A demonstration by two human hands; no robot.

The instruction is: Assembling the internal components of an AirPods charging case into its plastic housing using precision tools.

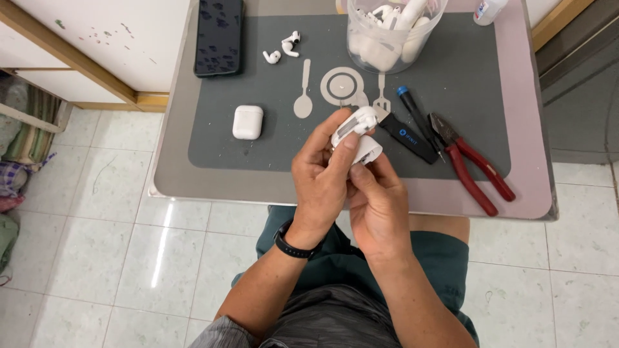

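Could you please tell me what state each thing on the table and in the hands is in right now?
Open earbud case: lid hinged up, held by left hand and right hand.
Second earbud case: closed, lying on the grey mat.
Two earbuds: loose, out of any case.
Phone: screen dark.
Red-handled pliers: lying flat; jaws closed.
Clear plastic tub: uncovered, holding white parts.

A dark-screened phone (219,35) lay at eleven o'clock on the bench (174,154); a small white bottle with a coloured label (487,11) stood at one o'clock.
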